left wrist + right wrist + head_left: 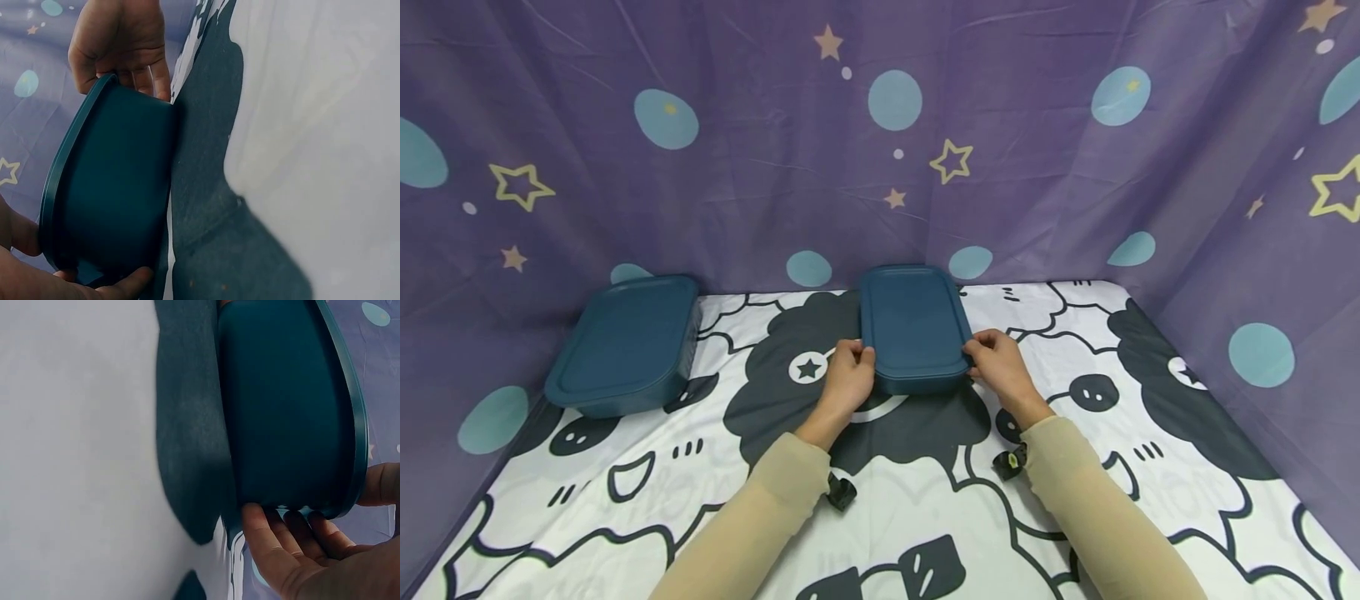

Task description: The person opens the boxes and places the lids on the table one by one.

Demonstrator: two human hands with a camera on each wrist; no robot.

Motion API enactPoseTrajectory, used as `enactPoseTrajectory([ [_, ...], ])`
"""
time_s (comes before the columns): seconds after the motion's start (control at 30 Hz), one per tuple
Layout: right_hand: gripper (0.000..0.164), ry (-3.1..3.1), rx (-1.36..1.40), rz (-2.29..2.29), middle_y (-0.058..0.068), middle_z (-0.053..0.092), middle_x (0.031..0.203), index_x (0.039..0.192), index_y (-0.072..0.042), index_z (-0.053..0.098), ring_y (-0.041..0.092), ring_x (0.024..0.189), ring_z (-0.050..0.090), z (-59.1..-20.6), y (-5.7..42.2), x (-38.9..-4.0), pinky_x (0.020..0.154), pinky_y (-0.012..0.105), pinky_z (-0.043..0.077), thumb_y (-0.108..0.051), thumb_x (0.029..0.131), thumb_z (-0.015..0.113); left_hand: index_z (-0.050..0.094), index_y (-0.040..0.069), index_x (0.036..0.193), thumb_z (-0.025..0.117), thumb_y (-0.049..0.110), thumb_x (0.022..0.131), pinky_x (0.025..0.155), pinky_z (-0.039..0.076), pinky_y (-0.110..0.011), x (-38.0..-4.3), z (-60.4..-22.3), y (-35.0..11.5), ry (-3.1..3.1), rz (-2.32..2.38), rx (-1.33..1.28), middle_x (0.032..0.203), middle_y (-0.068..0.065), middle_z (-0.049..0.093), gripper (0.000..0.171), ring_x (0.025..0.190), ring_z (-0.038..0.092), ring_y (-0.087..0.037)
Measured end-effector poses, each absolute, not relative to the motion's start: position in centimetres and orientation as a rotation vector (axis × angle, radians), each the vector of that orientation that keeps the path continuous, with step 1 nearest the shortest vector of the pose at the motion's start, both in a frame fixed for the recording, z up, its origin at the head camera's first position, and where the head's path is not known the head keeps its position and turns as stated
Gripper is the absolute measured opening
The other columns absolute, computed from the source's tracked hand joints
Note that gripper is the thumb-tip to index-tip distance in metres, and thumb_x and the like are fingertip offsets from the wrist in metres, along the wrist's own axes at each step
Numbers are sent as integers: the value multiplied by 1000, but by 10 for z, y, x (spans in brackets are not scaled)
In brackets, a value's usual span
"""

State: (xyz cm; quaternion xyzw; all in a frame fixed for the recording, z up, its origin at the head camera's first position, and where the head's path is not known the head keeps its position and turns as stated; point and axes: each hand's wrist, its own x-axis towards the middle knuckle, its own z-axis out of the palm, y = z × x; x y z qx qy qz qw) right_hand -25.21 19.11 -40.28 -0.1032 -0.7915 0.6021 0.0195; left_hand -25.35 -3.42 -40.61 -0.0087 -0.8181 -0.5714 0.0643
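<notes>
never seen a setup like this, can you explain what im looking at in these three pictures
There is no robot here: a person works with two bare hands. The widest picture comes from a camera worn on the head, looking forward and down. The other two come from cameras on the left and right wrists, so they show the work close up and turned sideways.

The left hand and right hand grip a blue box from either side, near its front corners. A larger-looking second box sits off to the left. Both are on a black-and-white cartoon cloth, with a purple curtain behind.
</notes>
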Motion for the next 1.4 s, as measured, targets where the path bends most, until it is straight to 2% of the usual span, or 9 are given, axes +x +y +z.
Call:
enactPoseTrajectory([
  [0.17,36,-2484,-311,1831,18,52,111,121,4,52,21,88,59,-403,196,-252,75,33,54,-19,94,50,49,-6,107,49,11,96,89,40,-42,-254,-406,-29,-2472,-1726,-29,100,-18,54,20,98,52,-31],
  [0.5,37,-2488,-288,1814,20,52,112,122,7,51,23,90,58,-404,204,-251,84,43,52,-17,94,48,49,-4,105,49,11,96,89,40,-42,-255,-408,-20,-2475,-1749,-22,99,-16,54,18,97,52,-30],
  [1.4,36,-2484,-293,1798,19,51,109,119,9,51,21,89,58,-401,224,-250,78,36,55,-16,93,48,50,-2,107,50,14,97,89,42,-42,-257,-412,-1,-2475,-1774,-30,100,-16,56,19,98,53,-31],
])
